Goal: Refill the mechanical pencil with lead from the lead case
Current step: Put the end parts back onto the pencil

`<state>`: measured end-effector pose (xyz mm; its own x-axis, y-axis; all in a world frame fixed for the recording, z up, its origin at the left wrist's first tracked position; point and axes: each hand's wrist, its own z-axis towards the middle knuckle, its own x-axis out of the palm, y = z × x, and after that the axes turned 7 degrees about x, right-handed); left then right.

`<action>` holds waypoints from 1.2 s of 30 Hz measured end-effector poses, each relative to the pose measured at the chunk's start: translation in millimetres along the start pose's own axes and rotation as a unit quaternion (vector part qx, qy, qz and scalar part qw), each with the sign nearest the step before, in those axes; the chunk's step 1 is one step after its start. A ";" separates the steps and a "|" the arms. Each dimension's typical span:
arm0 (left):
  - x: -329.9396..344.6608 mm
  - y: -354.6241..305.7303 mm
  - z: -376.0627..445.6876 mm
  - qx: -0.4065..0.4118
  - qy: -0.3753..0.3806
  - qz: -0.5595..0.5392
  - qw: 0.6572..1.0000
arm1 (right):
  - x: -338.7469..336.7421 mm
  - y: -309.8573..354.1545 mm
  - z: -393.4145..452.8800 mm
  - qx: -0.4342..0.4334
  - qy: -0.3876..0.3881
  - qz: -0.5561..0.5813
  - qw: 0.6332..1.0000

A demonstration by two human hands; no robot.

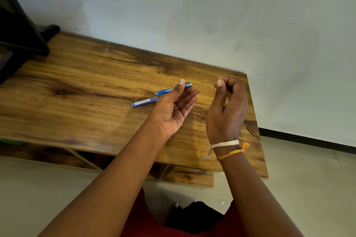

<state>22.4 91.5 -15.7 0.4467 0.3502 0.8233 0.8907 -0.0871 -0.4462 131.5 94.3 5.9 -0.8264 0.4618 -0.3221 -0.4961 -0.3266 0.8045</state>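
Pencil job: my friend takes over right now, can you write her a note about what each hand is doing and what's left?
Left hand: holds the blue pencil between thumb and fingers, back end toward the right hand.
Right hand: pinches a thin lead, its tip at the pencil's back opening.
Lead case: lies on the table, beside the left hand.
Done: lead taken out.
Left: slide it fully in.

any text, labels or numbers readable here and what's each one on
Nothing can be read.
The lead case, lying on the table, carries a white label with print too small and blurred to read.
The mechanical pencil, held by the left hand, shows no legible marking.
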 end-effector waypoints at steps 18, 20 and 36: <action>4.2 2.5 -3.3 -0.006 0.023 0.017 1.000 | 0.4 -3.0 -1.8 -0.010 0.090 -0.036 0.995; 4.8 3.0 -3.1 -0.003 0.022 0.016 1.000 | 0.7 -2.7 -2.4 -0.013 0.102 -0.041 0.994; 4.1 13.4 0.0 -0.003 0.035 0.064 0.997 | -36.0 -35.7 24.0 0.085 0.062 -0.144 0.984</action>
<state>36.1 91.8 -18.4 0.5606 0.2698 0.7829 0.8270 -0.1326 -0.5464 185.3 109.1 0.7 -0.6888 0.4081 -0.5992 -0.6721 -0.0497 0.7388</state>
